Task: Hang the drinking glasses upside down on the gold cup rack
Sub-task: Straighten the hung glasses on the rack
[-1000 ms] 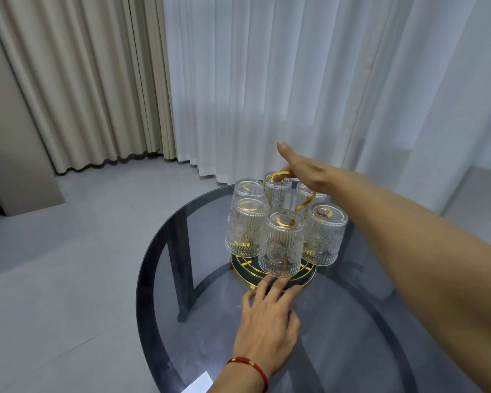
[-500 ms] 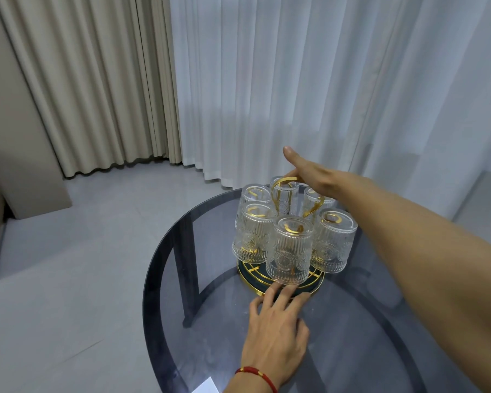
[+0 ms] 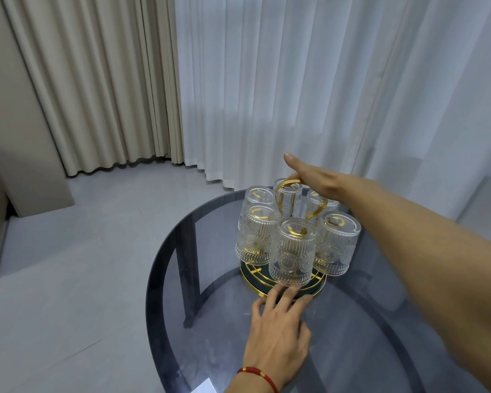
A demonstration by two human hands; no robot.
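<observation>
The gold cup rack [image 3: 284, 191] stands on a round dark glass table [image 3: 182, 279]. Several ribbed clear drinking glasses hang upside down on it: one at the front [image 3: 292, 253], one on the left [image 3: 255, 236], one on the right [image 3: 336, 245], and more behind. My right hand [image 3: 318, 180] reaches over the top and sits on the rack's gold loop handle, thumb stuck out, fingers hidden behind the loop. My left hand [image 3: 278, 336] lies flat on the table with spread fingers, the fingertips touching the rack's round base [image 3: 253, 275].
A white paper corner [image 3: 204, 387] lies at the table's near edge. Beige curtains [image 3: 97, 80] and sheer white curtains [image 3: 295, 80] hang close behind the table. Grey floor lies to the left, and a dark table leg [image 3: 190, 265] shows through the glass.
The view has shifted slightly. Both hands keep their places on the rack, and the glasses hang as before.
</observation>
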